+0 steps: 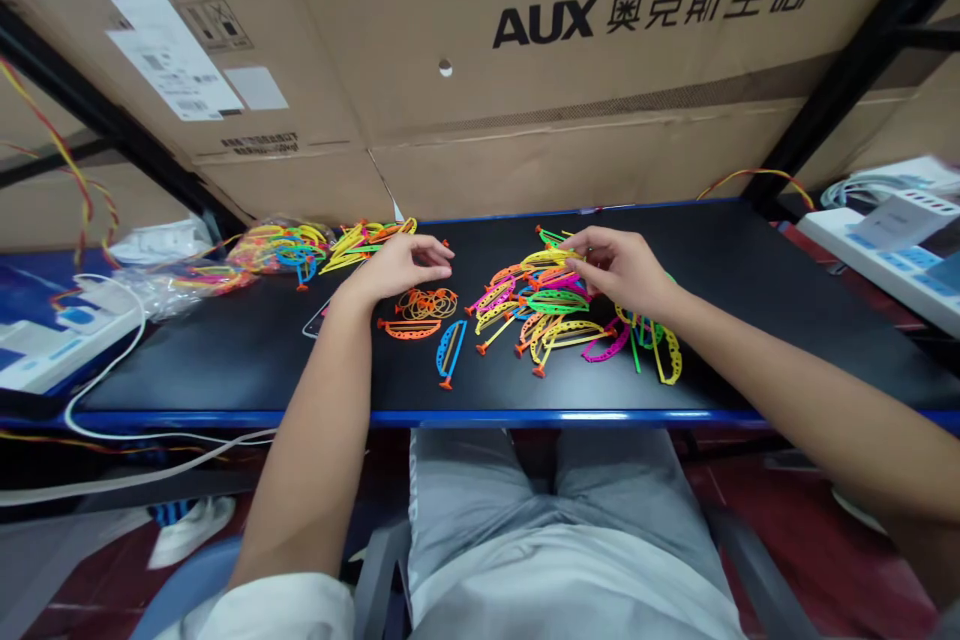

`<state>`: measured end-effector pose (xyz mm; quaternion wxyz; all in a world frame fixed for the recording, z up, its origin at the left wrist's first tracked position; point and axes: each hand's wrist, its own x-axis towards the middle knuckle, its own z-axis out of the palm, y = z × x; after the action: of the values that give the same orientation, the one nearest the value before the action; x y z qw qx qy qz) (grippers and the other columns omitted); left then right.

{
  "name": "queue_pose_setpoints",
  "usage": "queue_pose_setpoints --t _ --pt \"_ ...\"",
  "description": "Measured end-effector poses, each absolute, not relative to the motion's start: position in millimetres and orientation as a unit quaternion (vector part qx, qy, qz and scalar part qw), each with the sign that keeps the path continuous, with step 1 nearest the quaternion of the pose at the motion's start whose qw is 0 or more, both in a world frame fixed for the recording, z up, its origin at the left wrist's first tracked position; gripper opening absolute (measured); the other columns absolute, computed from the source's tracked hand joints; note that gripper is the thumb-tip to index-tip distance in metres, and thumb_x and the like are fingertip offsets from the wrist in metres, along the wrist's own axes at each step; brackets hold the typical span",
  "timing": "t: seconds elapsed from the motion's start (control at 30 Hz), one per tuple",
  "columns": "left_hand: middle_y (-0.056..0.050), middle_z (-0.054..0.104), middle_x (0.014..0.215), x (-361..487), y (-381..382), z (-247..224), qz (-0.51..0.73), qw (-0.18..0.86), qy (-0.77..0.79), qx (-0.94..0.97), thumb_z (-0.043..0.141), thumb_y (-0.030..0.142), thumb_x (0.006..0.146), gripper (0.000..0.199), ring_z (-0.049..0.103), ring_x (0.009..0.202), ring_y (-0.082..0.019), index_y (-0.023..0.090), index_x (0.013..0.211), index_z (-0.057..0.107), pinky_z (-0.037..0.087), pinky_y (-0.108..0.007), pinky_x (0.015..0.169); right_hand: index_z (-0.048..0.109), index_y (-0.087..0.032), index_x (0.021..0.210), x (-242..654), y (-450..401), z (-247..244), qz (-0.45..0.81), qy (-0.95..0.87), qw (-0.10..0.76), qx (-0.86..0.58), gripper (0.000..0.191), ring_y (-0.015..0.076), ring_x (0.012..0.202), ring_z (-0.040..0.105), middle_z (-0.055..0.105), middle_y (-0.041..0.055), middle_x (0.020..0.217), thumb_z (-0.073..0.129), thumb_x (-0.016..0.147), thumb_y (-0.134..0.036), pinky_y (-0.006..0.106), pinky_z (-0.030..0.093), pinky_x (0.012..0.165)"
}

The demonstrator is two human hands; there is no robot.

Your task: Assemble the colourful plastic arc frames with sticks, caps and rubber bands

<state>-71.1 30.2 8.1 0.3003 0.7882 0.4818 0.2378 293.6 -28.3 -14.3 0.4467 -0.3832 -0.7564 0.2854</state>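
seen from my seat, my left hand (399, 267) hangs over the bench (757, 320) at eleven o'clock, fingers loosely bent, the thumb a little apart from the rest, and i see nothing between them. below it lie the rubber bands (427, 305), with an orange bow (411, 331) nearer me. a blue bow (442, 350) lies at five o'clock from that hand, its tip pointing at me.

my right hand (626, 267) is at one o'clock, its fingers curled down at the far right of the heap of bows (557, 302); i can't tell whether they grip one. past my left wrist, at eleven, sits a yellow bundle (360, 242), with bags (274, 245) at ten.
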Motion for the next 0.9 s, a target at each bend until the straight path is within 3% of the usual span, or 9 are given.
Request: queue_pose_setpoints --t 0.13,0.3,0.7,0.9 --pt "-0.006 0.082 0.089 -76.2 24.7 13.5 0.139 0.31 0.509 0.791 0.091 0.042 0.064 0.034 0.076 0.085 -0.024 0.021 0.09 0.083 0.06 -0.034 0.077 0.07 -0.02 0.108 294.5 -25.8 -14.4 0.24 -0.759 0.467 -0.385 0.023 0.0147 0.059 0.056 0.06 -0.0009 0.071 0.069 0.094 -0.037 0.031 0.045 0.056" --pt "-0.005 0.08 0.077 -72.5 22.2 16.2 0.107 0.299 0.503 0.803 0.084 0.041 0.071 0.021 0.073 0.075 -0.02 0.021 0.078 0.082 0.056 -0.029 0.069 0.07 -0.021 0.11 296.6 -23.2 -14.6 0.213 -0.755 0.476 -0.397 0.019 0.014 0.057 0.053 0.056 -0.0031 0.066 0.065 0.095 -0.03 0.031 0.043 0.057" --pt "-0.002 0.07 0.073 -60.0 23.2 10.5 0.294 0.277 0.479 0.779 0.076 0.028 0.07 0.014 0.064 0.069 -0.015 0.02 0.072 0.065 0.054 -0.029 0.069 0.072 -0.024 0.104 304.7 -12.1 -16.9 0.169 -0.737 0.485 -0.44 0.026 0.0179 0.059 0.053 0.061 0.0024 0.072 0.061 0.099 -0.047 0.033 0.042 0.058" --pt "0.0 0.065 0.072 -46.0 24.6 4.0 0.323 0.332 0.441 0.768 0.074 0.028 0.073 0.019 0.062 0.067 -0.014 0.02 0.078 0.058 0.049 -0.028 0.068 0.073 -0.023 0.107 315.1 -0.5 -23.3 0.139 -0.726 0.497 -0.455 0.026 0.0181 0.057 0.053 0.06 0.0015 0.069 0.057 0.1 -0.043 0.034 0.043 0.06"
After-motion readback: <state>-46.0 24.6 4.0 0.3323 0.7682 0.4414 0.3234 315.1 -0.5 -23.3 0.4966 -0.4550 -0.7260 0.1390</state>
